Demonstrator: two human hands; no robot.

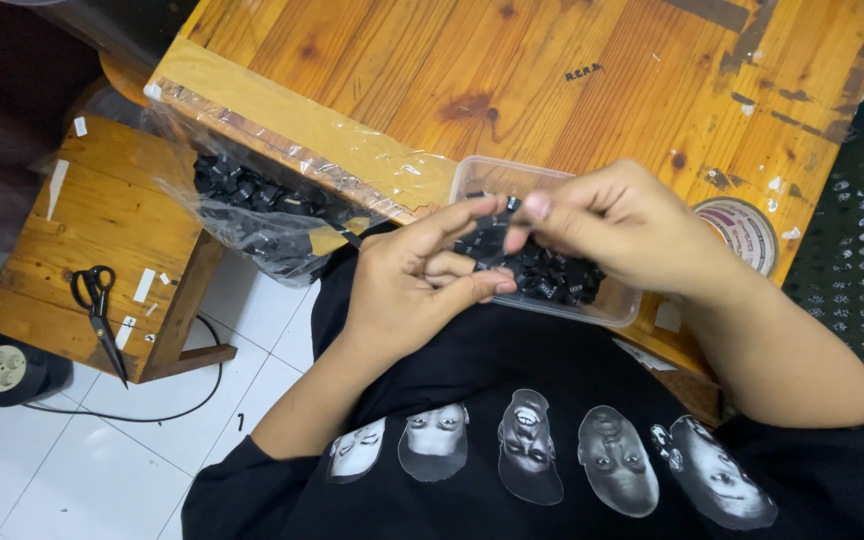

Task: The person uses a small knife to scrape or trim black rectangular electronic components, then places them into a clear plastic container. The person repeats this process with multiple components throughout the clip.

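While our clear plastic tub point(620, 305) rests at the near edge of the wooden surface point(572, 90), close enough to work over, we keep both hands above its heap of small black pieces point(552, 278). Our left hand point(417, 285) curls narrow, thumb to fingers, and our right hand point(622, 225) pinches one black piece point(492, 238) between them. A plastic bag of more pieces point(252, 205) hangs at the edge; scissors point(100, 310) lie on a stool point(102, 200) beside us.

Whatever's pinched between the left hand point(407, 285) and right hand point(617, 225) is too small to be made out. The clear tub point(612, 305) under them is mostly covered, and the tape roll point(747, 232) past the right wrist is half hidden.
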